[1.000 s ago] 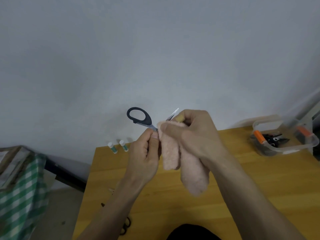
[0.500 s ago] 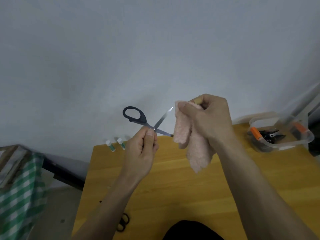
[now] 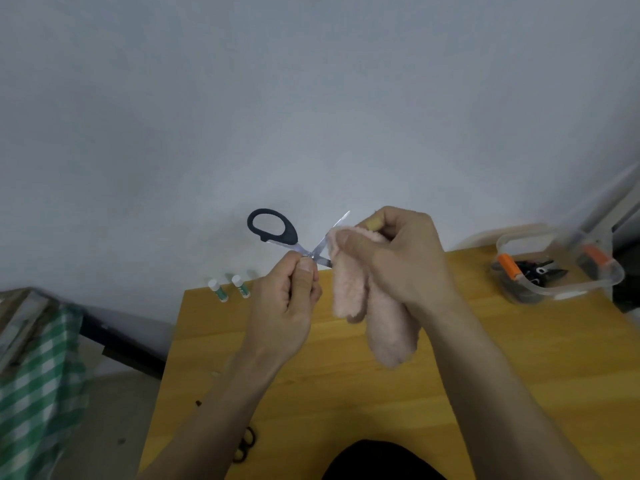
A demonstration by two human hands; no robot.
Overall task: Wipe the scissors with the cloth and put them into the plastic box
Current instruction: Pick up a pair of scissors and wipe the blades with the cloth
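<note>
Black-handled scissors [image 3: 277,233] held up in the air over the far edge of the wooden table [image 3: 450,375], blades spread in an X. Pinched near the pivot by the left hand [image 3: 287,306], thumb and fingers curled round the lower handle. Pink fluffy cloth [image 3: 356,299] folded round one blade at 3 o'clock from the pivot, gripped by the right hand [image 3: 401,258], thumb pressed on the fabric, loose end drooping toward 6 o'clock. Clear plastic box [image 3: 557,268] at 3 o'clock on the table's far right corner, well apart from the hands, open-topped, holding dark tools with orange handles. Two small white tubes [image 3: 228,287] at 9 o'clock by the wall. Another dark pair of scissors [image 3: 246,445] at 7 o'clock, partly hidden behind the left forearm. Green checked fabric [image 3: 38,382] at far left.
</note>
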